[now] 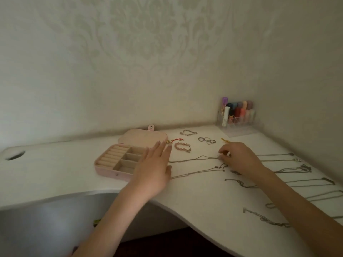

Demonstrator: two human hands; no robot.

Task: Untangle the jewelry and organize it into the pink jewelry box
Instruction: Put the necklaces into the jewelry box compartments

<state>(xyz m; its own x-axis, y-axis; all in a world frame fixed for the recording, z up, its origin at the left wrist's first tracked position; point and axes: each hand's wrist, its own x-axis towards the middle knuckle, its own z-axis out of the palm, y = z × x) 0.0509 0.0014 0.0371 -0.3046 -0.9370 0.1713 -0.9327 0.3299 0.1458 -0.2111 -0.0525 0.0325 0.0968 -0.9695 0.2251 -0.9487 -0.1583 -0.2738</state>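
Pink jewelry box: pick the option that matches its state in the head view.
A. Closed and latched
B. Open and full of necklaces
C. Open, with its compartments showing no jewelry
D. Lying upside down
C: the pink jewelry box lies open with its lid back, and the ring rolls and visible compartments show no jewelry, though the left hand covers its right part.

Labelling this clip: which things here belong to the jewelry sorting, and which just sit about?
Job: pink box, open; chains; rings; bead bracelet; link bracelet; red cord; left hand; right hand.
Lying about: marker organizer; desk.
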